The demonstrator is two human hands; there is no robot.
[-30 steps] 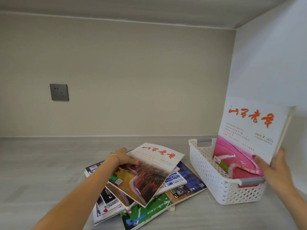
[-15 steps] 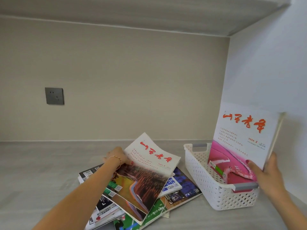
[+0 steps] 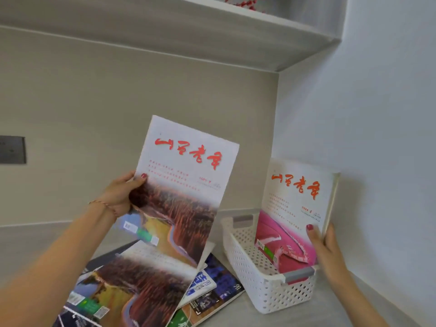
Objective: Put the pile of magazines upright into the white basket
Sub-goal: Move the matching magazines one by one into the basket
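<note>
pile of magazines (image 3: 151, 289): lies flat and fanned on the desk (image 3: 335, 312), near its front edge, just left of the basket; covers overlap, several left to move.
lifted magazine (image 3: 186, 185): raised off the pile, cover toward the camera, tilted; likely being turned upright for the basket.
left hand (image 3: 120, 197): pinches the lifted magazine's left edge, thumb on the cover, fingers behind.
white basket (image 3: 271, 286): perforated, grey handles, at the desk's right rear corner by the side wall.
standing magazine (image 3: 295, 215): upright inside the basket, leaning toward the wall.
right hand (image 3: 325, 246): clasps its right edge, thumb in front; probably props it so it won't flop and leaves room beside it.
writing: red brush-style title in Chinese characters on both white covers, not readable; "2024 8" on the standing one; barcode stickers lower down; small print blurred.
wall plate (image 3: 11, 149): grey, on the back wall, far left.
</note>
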